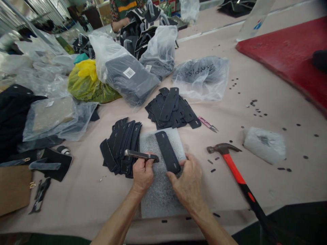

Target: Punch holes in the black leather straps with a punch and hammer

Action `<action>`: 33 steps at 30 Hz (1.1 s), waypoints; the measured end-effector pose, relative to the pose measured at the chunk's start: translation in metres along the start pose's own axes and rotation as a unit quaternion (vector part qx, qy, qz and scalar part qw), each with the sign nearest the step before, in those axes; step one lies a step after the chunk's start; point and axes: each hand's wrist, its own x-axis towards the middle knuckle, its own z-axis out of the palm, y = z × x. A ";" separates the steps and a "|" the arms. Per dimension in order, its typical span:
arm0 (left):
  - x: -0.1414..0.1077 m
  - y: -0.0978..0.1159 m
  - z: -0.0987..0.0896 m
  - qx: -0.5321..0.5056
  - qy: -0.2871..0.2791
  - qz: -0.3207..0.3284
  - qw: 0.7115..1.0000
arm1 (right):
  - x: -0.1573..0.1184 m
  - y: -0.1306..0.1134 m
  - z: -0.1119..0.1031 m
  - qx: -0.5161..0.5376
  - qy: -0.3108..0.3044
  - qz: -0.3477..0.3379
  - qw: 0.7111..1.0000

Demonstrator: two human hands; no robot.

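Observation:
A metal punch tool [139, 154] is pinched in my left hand [143, 173], held slantwise above the left part of a grey speckled board [155, 200]. On that board lies a dark strip [167, 151] with small slots at its ends. My right hand [187, 182] grips the strip's near end between thumb and fingers. Left of the board is a fanned pile of dark strips [121, 146]. Another loose pile of strips [171, 109] sits behind the board. A claw hammer [236, 172] with a red and black handle rests to the right.
Pink snips [208, 124] lie behind the board. Bagged goods [125, 71], a yellow bag [89, 81] and a marked clear bag [201, 76] stand farther back. A red board [288, 51] is at right. Small dark offcuts dot the table [102, 204]. Another person's hand [124, 23] shows at the back.

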 end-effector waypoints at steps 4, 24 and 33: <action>0.001 0.002 0.000 0.008 -0.012 0.000 1.000 | 0.000 0.002 0.000 0.019 0.004 0.004 1.000; 0.001 0.006 -0.001 -0.010 0.005 -0.013 1.000 | 0.006 0.010 -0.027 0.237 -0.064 0.103 0.964; -0.001 -0.004 0.001 -0.016 0.027 -0.002 1.000 | 0.009 -0.001 -0.042 0.763 -0.175 0.366 0.503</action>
